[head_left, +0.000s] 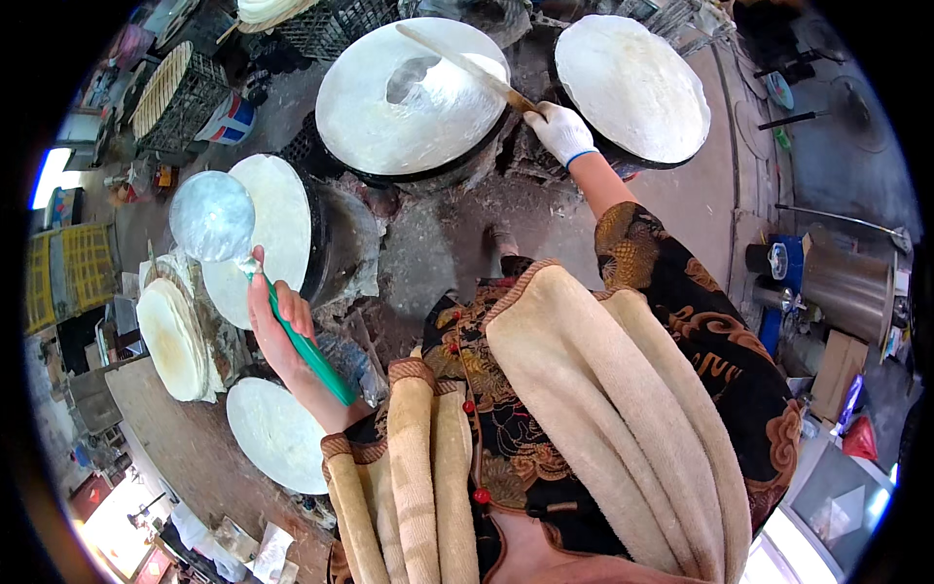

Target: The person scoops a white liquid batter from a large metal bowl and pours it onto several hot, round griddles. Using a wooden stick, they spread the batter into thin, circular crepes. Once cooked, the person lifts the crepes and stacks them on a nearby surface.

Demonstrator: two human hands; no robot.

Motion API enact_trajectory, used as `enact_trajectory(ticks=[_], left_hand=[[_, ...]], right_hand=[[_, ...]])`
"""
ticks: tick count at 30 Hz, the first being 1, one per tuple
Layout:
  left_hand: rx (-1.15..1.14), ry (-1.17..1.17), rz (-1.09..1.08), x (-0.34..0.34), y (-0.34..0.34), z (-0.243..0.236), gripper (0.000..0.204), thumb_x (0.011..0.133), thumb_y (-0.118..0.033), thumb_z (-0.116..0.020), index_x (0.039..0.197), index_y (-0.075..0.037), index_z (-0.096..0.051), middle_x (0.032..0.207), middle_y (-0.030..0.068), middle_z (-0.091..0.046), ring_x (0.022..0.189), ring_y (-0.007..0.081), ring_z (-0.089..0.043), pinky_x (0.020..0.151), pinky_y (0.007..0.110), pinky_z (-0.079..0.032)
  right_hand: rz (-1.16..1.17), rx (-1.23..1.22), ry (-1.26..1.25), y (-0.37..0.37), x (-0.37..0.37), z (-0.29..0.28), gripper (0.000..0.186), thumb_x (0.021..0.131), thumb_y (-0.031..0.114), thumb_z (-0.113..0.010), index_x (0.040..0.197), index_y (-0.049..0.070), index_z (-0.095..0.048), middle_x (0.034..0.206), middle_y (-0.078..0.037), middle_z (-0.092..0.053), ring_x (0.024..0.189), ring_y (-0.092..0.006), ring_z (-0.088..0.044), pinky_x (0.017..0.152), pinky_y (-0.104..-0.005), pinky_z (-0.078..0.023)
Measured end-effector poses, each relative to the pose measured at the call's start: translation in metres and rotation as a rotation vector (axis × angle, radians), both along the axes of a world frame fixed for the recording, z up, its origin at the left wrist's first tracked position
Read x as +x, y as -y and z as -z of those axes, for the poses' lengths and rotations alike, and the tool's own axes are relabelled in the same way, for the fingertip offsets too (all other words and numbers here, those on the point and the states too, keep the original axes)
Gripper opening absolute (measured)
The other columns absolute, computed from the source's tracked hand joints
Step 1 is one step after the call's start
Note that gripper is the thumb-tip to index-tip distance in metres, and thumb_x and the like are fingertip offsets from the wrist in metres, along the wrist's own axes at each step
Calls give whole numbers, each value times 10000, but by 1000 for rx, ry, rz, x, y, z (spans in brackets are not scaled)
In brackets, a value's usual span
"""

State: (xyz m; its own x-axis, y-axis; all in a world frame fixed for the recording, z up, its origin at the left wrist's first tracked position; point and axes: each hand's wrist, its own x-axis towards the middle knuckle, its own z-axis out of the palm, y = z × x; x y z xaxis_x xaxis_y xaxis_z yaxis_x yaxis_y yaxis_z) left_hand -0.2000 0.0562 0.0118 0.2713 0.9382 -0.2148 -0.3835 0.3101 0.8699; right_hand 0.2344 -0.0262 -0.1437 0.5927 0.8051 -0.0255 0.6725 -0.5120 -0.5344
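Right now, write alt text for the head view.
A person's gloved right hand sweeps a long wooden stick across a thin flatbread on a round griddle, while the left hand holds a green-handled ladle. More flatbreads cook nearby.

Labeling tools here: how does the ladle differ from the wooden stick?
The ladle is metal with a round bowl and green handle; the wooden stick is long, flat and pale. The bare left hand holds the ladle above a side griddle; the gloved right hand holds the stick on the middle griddle, across its thin batter. Both are gripped at one end.
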Motion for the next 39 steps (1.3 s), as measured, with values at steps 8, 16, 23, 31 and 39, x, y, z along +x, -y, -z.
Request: enact_trajectory(ticks=[8,16,23,31,39], left_hand=[[20,-30,41,-4,-2,3,432,1021,-239,-413,1404,-45,-367,527,-36,-356,355,50,-306,313,206,-289],[-1,-12,79,10,-8,7,423,1017,-241,-425,1391,-49,-385,525,-40,-343,358,50,-303,316,205,-283],[-114,-14,139,15,-10,25,396,1014,-264,-427,1359,-70,-419,510,-37,-356,344,53,-317,295,212,-275],[-193,25,181,4,-9,43,375,1012,-260,-438,1338,-74,-428,535,-52,-350,367,52,-333,311,215,-285],[-331,60,144,4,-7,65,329,1016,-260,-429,1287,-79,-473,558,-50,-358,392,52,-351,333,210,-303]], right_hand=[[94,-209,-74,56,-12,30,402,886,385,-503,1061,55,-652,966,-266,-635,940,-404,-614,829,-473,-486],[112,166,-277,-14,-50,26,571,858,365,-588,1328,57,-493,1212,-210,-597,1117,-319,-586,957,-368,-452],[328,345,-989,-34,-110,27,465,936,296,-521,1318,30,-509,881,-88,-656,649,-138,-580,598,-293,-499],[506,412,-1128,-2,-95,16,422,930,325,-561,1327,187,-527,708,20,-505,503,-72,-438,416,-229,-361],[262,182,-1202,-36,-100,-8,445,910,356,-590,1305,152,-561,700,-10,-563,514,-93,-484,425,-257,-412]])
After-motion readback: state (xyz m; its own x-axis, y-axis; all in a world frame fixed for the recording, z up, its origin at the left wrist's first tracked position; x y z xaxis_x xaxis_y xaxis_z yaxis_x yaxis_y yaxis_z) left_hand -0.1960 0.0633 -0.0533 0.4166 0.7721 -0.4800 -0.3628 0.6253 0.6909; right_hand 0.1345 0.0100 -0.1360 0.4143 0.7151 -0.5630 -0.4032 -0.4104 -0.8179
